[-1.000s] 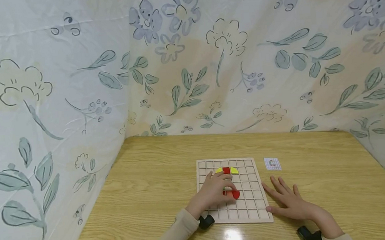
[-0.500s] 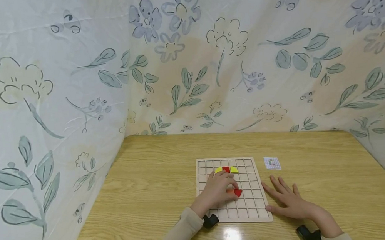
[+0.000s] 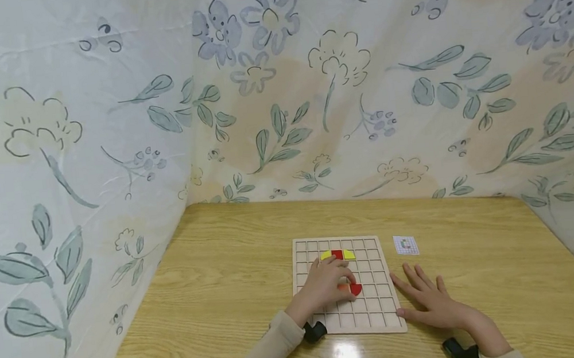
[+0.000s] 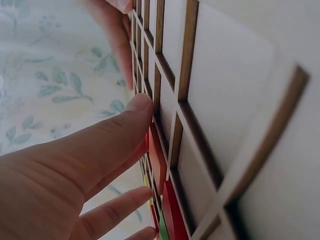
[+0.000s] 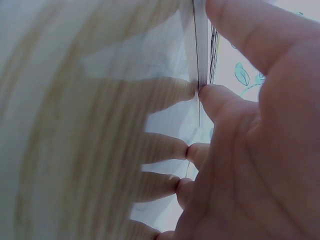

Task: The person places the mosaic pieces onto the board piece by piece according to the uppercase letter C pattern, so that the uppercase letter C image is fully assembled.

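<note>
My left hand (image 3: 322, 286) is over the wooden grid board (image 3: 378, 313), pinching a red rounded tile (image 3: 357, 290) between thumb and index finger at the middle of the grid. An orange tile (image 4: 158, 160) sits in the grid by the thumb in the left wrist view. Beyond it show another red tile (image 4: 173, 212) and a green tile (image 4: 163, 226), partly hidden by fingers. Higher on the board, a red square tile (image 3: 337, 253) lies between two yellow rounded tiles (image 3: 349, 254). My right hand (image 3: 431, 302) lies flat on the table, fingers spread, thumb and index fingertips at the board's right edge.
A small card (image 3: 406, 245) printed with a coloured grid pattern lies right of the board. The wood-grain table (image 3: 224, 277) ends at a floral cloth (image 3: 271, 123) behind and to the sides. Black camera mounts (image 3: 462, 352) are on both wrists.
My left hand has shifted slightly right, and the red rounded tile has moved a little to the right with it. The right hand stays put.
</note>
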Action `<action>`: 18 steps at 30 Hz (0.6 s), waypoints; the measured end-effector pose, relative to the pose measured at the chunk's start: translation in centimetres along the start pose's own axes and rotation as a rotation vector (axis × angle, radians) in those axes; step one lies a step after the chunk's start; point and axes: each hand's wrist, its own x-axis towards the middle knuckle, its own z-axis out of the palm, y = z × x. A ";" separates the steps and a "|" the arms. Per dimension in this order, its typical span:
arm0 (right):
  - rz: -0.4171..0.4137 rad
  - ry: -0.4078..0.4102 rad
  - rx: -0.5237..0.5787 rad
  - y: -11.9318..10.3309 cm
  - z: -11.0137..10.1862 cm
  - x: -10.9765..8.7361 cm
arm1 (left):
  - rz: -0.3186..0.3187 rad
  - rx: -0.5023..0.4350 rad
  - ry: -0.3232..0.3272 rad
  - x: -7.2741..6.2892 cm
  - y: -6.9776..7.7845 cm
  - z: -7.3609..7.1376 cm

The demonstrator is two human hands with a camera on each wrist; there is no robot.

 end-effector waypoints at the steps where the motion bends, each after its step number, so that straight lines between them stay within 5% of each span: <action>1: 0.000 0.001 0.003 0.0 0.0 0.0 | 0.005 0.003 0.001 0.0 -0.1 0.0; 11: -0.013 0.011 0.011 -0.1 0.0 0.0 | 0.029 -0.015 0.023 -0.8 -1.3 -0.7; 18: -0.034 0.047 -0.003 -0.3 0.1 0.0 | 0.034 0.052 0.057 -1.2 -2.9 -1.2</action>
